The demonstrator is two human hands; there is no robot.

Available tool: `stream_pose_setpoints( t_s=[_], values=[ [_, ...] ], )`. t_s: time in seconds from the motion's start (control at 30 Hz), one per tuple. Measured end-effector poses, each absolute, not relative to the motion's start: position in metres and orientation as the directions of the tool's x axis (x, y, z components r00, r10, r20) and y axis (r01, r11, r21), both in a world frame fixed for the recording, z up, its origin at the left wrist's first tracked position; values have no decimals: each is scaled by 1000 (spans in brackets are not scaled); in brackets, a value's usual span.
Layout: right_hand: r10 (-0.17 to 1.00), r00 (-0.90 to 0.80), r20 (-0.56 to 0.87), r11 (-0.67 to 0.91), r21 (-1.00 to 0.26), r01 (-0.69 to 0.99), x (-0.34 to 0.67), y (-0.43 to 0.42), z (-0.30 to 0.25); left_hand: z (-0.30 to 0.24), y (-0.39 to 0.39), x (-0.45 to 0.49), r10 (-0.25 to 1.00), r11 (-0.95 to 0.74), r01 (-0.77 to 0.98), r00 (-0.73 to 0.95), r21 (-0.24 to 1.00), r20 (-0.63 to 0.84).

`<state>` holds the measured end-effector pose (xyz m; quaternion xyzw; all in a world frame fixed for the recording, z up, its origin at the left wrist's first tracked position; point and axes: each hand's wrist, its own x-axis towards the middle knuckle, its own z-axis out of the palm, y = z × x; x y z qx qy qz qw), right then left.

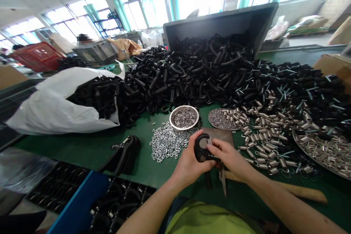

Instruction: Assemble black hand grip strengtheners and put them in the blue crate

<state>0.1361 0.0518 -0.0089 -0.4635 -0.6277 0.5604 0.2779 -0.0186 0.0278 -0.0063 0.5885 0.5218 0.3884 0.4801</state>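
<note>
My left hand is closed around a black hand grip, whose curved handle faces up over the table edge. A small coiled metal spring shows at its right side, and the fingers of my right hand pinch it there. My right fingertips hide part of the spring. Just beyond my hands lies a flat metal block. Under them are a pointed metal tool and a wooden handle, partly covered by my right wrist.
Loose nuts lie beside a metal bowl of small parts. Springs spread rightward, near a tray of metal pins. Black handles heap up behind, before a tipped grey crate. A white sack and assembled grips are left.
</note>
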Motion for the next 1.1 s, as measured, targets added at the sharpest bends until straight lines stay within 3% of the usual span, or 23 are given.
stream_pose_setpoints(
  t_s=[0.13,0.27,0.4,0.57,0.67,0.77,0.83,0.93,1.0,1.1],
  values=[
    [956,-292,-1,162,-828,536,128,51,-9,-15,24,-18,996,4,177,88,984,-20],
    [914,-406,-5,317,-616,721,129,51,-1,-18,22,-22,988,-26,214,153,976,-7],
    [806,-588,-61,532,-361,766,132,51,9,-18,23,-23,980,-63,247,197,967,13],
    [884,-456,-103,398,-344,850,131,66,-4,-29,37,-20,973,-30,205,229,978,-18],
    [859,-479,-184,412,-307,858,134,88,-20,-49,55,-15,966,76,188,230,979,-119],
    [835,-488,-252,437,-233,869,140,112,-29,-68,73,-12,965,99,300,203,949,-165],
    [848,-469,-248,430,-197,881,143,125,-30,-74,85,-15,985,-26,453,164,891,-55],
    [876,-445,-188,421,-155,894,138,146,-26,-71,104,-31,979,-204,686,122,698,166],
    [888,-443,-126,424,-149,893,125,161,-22,-64,123,-46,973,-184,816,74,549,217],
    [893,-448,-44,436,-155,886,95,184,-23,-57,155,-68,988,-56,940,3,337,154]
  ],
)
